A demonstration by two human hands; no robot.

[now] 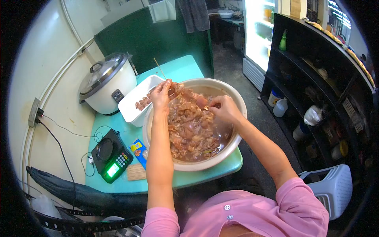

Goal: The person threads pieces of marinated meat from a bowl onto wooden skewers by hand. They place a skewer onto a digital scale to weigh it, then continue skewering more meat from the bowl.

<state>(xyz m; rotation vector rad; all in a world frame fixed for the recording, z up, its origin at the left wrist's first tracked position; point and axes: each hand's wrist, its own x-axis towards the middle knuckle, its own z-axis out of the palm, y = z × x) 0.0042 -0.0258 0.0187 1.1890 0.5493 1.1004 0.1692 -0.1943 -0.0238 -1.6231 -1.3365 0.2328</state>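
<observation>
A large round basin (239,139) full of raw meat pieces in liquid (193,130) stands on the turquoise table. Over its upper left rim, my left hand (162,94) is closed around a skewer (159,68) threaded with meat, its bare end pointing up and left. The threaded meat (189,94) stretches to the right above the basin. At its right end my right hand (224,109) pinches a piece of meat, fingertips together. Left of the basin, partly behind my left hand, a white tray (132,103) holds skewered meat.
Left on the turquoise table (179,65) are a rice cooker (112,83), a lit digital scale (110,156), a blue packet (138,151) and a bundle of sticks (136,172). Dark shelves (292,63) and a grey-blue plastic chair (333,189) stand at right.
</observation>
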